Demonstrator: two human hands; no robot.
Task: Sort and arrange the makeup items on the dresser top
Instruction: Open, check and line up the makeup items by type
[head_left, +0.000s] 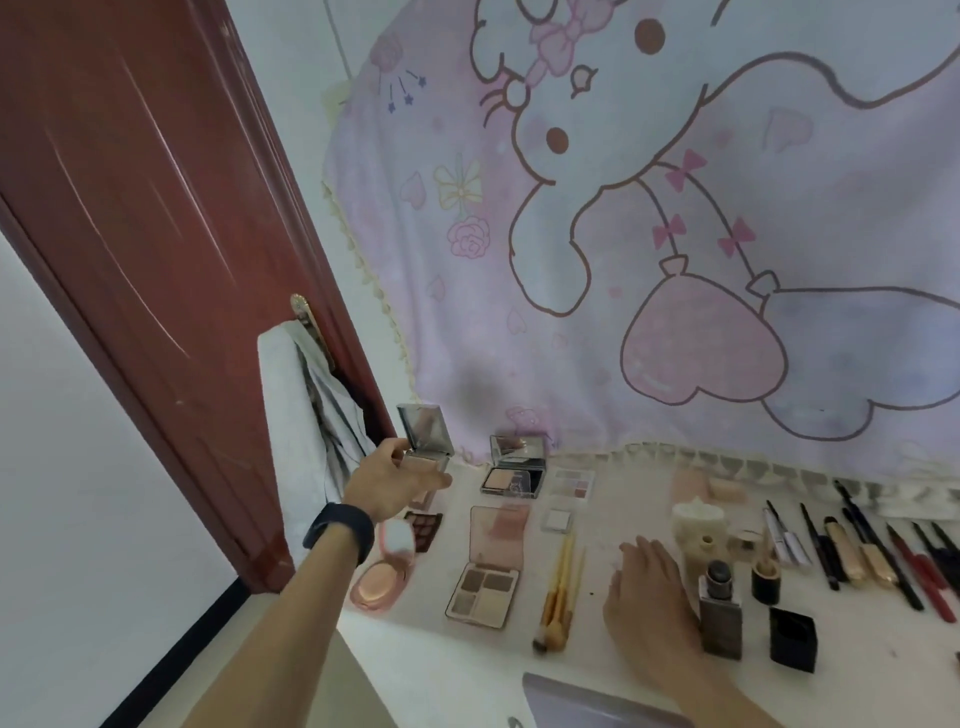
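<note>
Left hand (395, 480) is out at the far left back corner of the dresser top (457, 654), fingers wrapped round the base of the silver compact (427, 441), whose mirrored lid stands upright and faces us. Just to its right in the back row sits a second open compact (514, 467), lid up the same way. So the slot that matters lies right under the grip: a short lowering, I'd judge, hinge kept to the back. Whether the base already touches the surface is hard to call from here. Right hand (647, 603) lies flat and relaxed by the bottles (719, 613), well apart, holding nothing. The left is plainly nearer.
</note>
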